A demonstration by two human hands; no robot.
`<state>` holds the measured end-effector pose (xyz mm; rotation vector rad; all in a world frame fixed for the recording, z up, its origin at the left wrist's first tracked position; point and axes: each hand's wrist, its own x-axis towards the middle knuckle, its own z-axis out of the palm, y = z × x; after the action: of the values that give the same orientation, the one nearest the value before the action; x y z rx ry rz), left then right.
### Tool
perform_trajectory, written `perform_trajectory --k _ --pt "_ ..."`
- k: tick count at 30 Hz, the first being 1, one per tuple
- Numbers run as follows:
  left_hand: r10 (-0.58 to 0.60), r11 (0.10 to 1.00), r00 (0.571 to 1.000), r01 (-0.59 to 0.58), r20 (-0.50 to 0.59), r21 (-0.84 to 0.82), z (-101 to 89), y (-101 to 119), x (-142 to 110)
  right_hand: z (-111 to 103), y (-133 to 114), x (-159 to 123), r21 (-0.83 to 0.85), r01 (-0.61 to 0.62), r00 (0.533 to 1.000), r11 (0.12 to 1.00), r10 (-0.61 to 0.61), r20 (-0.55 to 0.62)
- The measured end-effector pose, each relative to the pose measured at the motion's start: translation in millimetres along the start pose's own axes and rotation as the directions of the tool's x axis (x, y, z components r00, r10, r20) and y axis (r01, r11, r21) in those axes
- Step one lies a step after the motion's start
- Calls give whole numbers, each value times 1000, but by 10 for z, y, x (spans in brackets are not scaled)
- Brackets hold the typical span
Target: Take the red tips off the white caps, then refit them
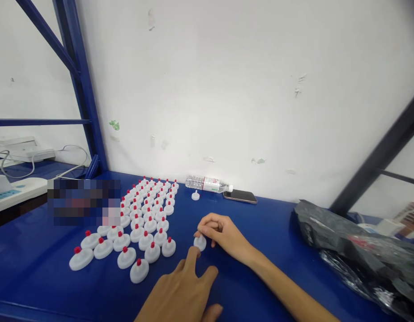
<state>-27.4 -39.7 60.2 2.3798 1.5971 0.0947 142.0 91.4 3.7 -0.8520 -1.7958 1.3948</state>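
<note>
My right hand pinches the top of a white round nozzle cap that stands on the blue table. The fingertips hide its tip, so I cannot tell whether a red piece sits there. My left hand is open, fingers apart, its index fingertip close to the near edge of that cap; whether it touches is unclear. To the left stand several rows of similar white nozzle caps with red tips. One white nozzle cap without a visible red tip stands by itself farther back.
A clear plastic bottle lies along the wall, beside a phone. Dark grey plastic bags cover the right side. A white power strip lies at far left, near a blue metal post. One patch is blurred out.
</note>
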Motion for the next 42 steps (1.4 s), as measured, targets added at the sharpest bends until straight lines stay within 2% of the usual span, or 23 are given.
perform_trajectory --k 2,4,9,12,15,18,22,27,36,42 --pt "4 1000 999 -3 -33 10 85 12 46 -18 -9 14 115 -41 999 993 42 -6" --pt "-21 1000 998 22 -62 20 161 28 100 -78 -32 44 173 -53 996 983 65 -63" --pt "-144 982 981 158 -128 103 274 87 269 -263 -79 72 172 -31 973 985 70 -221" --pt "-160 966 976 185 -147 179 301 96 367 -288 -87 69 138 -45 967 989 78 -244" --pt "-97 973 979 131 -181 189 319 82 427 -267 -117 68 82 -45 973 996 62 -221" --pt "-54 988 971 86 -233 132 331 65 459 -251 -180 59 27 -10 981 1000 15 -192" --pt "-45 994 980 63 -196 91 356 48 501 -276 -281 18 -84 47 988 995 -59 -146" --pt "-108 981 982 130 -153 143 435 13 550 -334 -347 -37 -189 27 1000 982 -29 -4" --pt "-46 978 988 75 -147 194 454 7 564 -357 -360 -70 -231 82 987 969 -46 156" --pt "-42 983 985 71 -170 169 473 11 548 -350 -399 -91 -316 94 987 944 -46 156"
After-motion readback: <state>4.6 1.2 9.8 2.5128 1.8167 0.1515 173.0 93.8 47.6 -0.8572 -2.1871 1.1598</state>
